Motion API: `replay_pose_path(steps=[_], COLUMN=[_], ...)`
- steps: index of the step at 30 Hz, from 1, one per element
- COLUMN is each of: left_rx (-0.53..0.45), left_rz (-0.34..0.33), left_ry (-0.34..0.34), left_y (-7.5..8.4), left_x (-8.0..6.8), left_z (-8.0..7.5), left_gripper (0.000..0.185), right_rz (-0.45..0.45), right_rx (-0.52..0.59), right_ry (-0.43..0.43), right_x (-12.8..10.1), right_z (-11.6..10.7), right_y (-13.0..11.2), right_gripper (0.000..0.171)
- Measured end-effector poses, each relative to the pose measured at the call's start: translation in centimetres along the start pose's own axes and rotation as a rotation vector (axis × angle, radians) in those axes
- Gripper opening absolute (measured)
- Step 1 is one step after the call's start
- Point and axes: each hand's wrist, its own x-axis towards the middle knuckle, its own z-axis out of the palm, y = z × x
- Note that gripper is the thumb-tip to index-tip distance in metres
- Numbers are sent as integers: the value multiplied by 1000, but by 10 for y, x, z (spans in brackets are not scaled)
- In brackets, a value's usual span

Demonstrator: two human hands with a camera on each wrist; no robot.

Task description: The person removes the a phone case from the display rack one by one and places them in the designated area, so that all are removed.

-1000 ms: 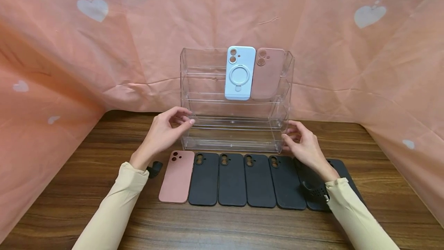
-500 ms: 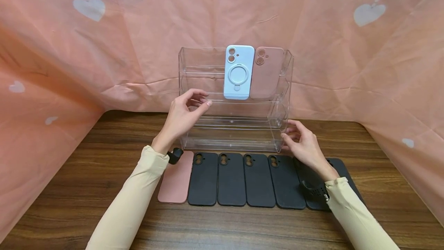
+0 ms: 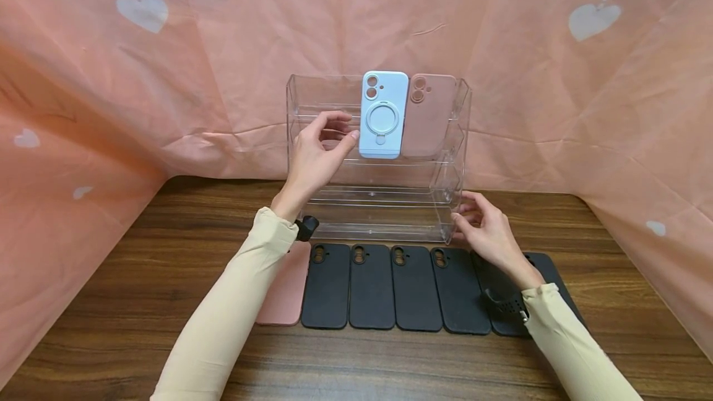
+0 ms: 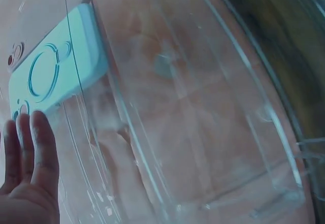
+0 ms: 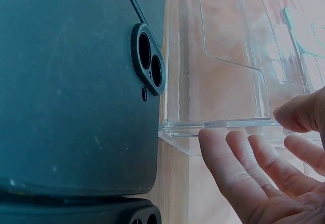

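A clear acrylic tiered rack [image 3: 379, 232] stands on the table. On its upper tier lean a white phone case [image 3: 392, 90] with a ring and, to the right, a translucent pink phone case [image 3: 437, 122]. My left hand [image 3: 315, 156] is in front of the upper tiers, thumb tip right at the white case's left edge. In the left wrist view its straight fingers [image 4: 43, 142] overlap the case's camera end. My right hand [image 3: 490, 232] rests at the rack's lower right side. Its extended fingertips [image 5: 210, 142] and thumb meet the outer side panel in the right wrist view.
In front of the rack lies a row of several black phone cases [image 3: 371, 293]. A pink phone case [image 3: 284, 296] at the row's left end is partly behind my left sleeve [image 3: 228, 308]. A pink curtain [image 3: 239, 48] with white hearts hangs behind and at both sides.
My left hand has moved up and to the right, from the rack's lower left side to the white case's left edge. The right hand has stayed at the rack's side.
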Motion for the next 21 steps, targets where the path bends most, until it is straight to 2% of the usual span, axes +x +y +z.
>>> replay_pose_path(steps=[6,10,14,21], left_rx=[5,36,57,94], left_rz=[26,43,30,-66], left_ry=[82,94,64,-15], left_y=[8,13,17,18], left_x=[23,39,52,66], left_z=[10,13,15,20], left_gripper=[33,34,38,44], right_rz=[-11,-5,3,-11], right_rx=[-26,-22,-1,5], right_ry=[10,10,-1,11], right_x=[1,0,-1,-1], right_z=[0,-1,-1,-1], right_y=[2,2,2,2], right_gripper=[44,44,44,44])
